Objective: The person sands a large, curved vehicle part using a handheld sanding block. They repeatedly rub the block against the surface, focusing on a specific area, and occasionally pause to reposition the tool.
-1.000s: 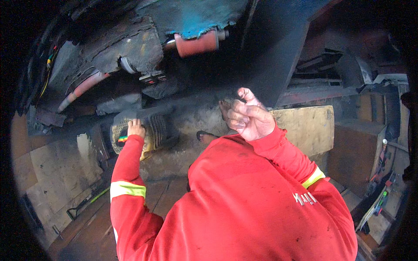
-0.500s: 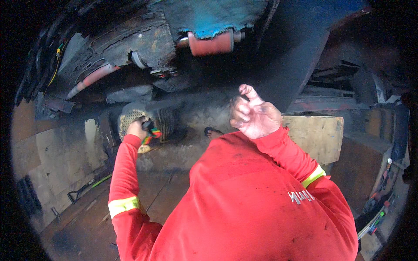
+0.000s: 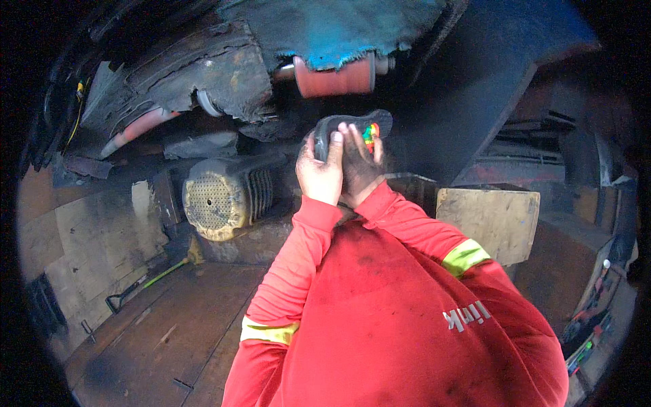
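Observation:
A black flip-flop (image 3: 376, 122) with a red, yellow and green strap is raised in front of me, below a red roller. My left hand (image 3: 320, 175) grips its left end, thumb toward me. Pressed beside it, my right hand (image 3: 359, 163) has its blackened fingers over the sole and around the coloured strap. The two hands touch each other. The fingers' far sides are hidden behind the flip-flop.
A dusty yellow finned motor (image 3: 215, 197) with a perforated round cover stands left of my arms. Overhead are a red roller (image 3: 333, 76) and torn blue-black sheeting (image 3: 352, 30). A wooden board (image 3: 488, 220) stands at the right. A green-handled tool (image 3: 163, 275) leans at the left.
My left hand has come up and right from beside the motor, bringing the flip-flop. My right hand, earlier apart with its fingers curled, now meets it on the flip-flop.

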A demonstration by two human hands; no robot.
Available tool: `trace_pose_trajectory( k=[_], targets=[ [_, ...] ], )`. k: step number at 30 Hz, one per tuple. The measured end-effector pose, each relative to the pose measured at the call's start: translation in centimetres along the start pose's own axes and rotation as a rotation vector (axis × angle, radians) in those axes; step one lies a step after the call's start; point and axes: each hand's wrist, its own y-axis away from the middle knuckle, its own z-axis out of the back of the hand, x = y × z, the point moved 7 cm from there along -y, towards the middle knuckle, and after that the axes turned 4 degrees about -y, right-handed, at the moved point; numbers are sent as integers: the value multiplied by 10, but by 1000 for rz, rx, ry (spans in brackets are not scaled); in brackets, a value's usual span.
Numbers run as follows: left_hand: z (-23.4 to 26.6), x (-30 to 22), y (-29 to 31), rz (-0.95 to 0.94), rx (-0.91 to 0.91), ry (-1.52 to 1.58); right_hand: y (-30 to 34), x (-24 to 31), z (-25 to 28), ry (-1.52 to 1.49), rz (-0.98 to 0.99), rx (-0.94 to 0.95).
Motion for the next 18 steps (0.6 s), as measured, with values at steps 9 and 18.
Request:
trace_pose_trajectory(
  k=[9, 18],
  targets=[
    [-1, -67, -30, -228, 68, -476, -35, -10, 16, -175, -68, -116],
    [-2, -61, -46, -96, 98, -539, -42, -9, 18, -321, -102, 130]
  ],
)
